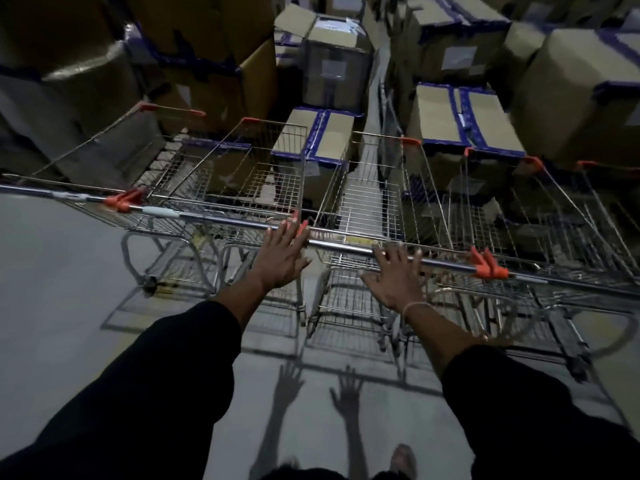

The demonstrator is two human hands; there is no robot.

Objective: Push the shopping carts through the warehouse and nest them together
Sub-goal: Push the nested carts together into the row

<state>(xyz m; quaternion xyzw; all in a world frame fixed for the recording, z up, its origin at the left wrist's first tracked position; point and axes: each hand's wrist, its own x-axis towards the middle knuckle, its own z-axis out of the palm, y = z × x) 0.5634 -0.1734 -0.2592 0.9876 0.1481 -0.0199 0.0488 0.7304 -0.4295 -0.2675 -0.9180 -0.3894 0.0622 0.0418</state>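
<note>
Two rows of metal wire shopping carts with orange corner caps stand side by side ahead of me. The left cart [235,174] has its chrome handle bar [214,218] running to my left. The right cart [367,202] has its own handle bar [450,263], and more carts [554,209] sit nested in a row to its right. My left hand [282,254] reaches out with straight spread fingers, fingertips at the bar's orange end cap. With fingers spread flat, my right hand [398,277] lies over the right cart's bar. Neither hand grips anything.
Tall stacks of cardboard boxes [460,129] taped in blue stand close behind the carts, with larger boxes [104,74] on the left. Grey concrete floor [52,289] stretches to the left and under me. My foot [403,460] shows at the bottom edge.
</note>
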